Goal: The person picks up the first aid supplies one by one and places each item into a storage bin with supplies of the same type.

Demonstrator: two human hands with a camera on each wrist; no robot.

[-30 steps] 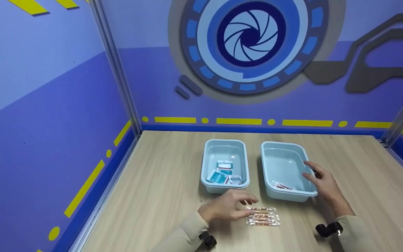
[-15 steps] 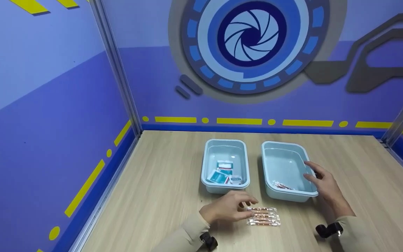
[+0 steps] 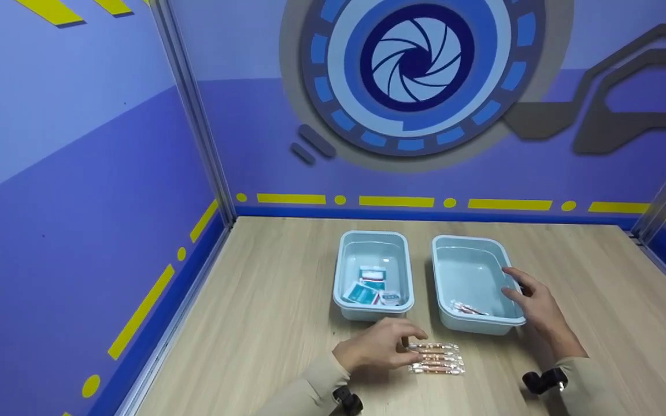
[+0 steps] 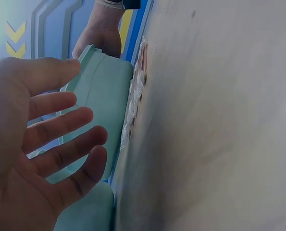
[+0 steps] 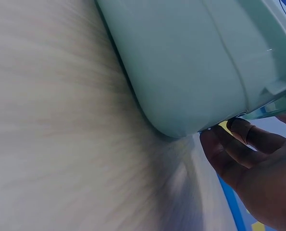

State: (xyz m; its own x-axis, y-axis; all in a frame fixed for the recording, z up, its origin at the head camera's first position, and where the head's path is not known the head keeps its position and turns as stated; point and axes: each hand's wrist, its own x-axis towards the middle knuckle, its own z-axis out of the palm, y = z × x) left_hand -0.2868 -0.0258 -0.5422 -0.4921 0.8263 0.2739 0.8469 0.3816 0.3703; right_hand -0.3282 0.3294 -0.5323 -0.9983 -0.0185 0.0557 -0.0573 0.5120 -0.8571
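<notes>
A row of clear-wrapped swabs (image 3: 438,359) with brown sticks lies on the table. My left hand (image 3: 376,346) hovers at their left end, fingers loosely bent; in the left wrist view its fingers (image 4: 66,122) are spread, with nothing between them. The right-hand pale blue bin (image 3: 472,325) stands beyond the swabs, with a few wrapped swabs (image 3: 467,308) at its near end. On its right side, my right hand (image 3: 541,309) holds the rim: fingertips (image 5: 217,144) curl against the outer wall, while the thumb reaches over the edge in the head view.
Left of that bin stands a second pale blue bin (image 3: 374,314), holding several teal-and-white packets (image 3: 362,292). Both stand on a wood-grain table (image 3: 275,277), enclosed by blue printed panels (image 3: 240,133) at the back and sides. Each wrist wears a black camera (image 3: 544,380).
My left hand has shifted slightly to the right over the swabs' left end. The right hand stays at the bin's rim, and the bins and swabs have not moved.
</notes>
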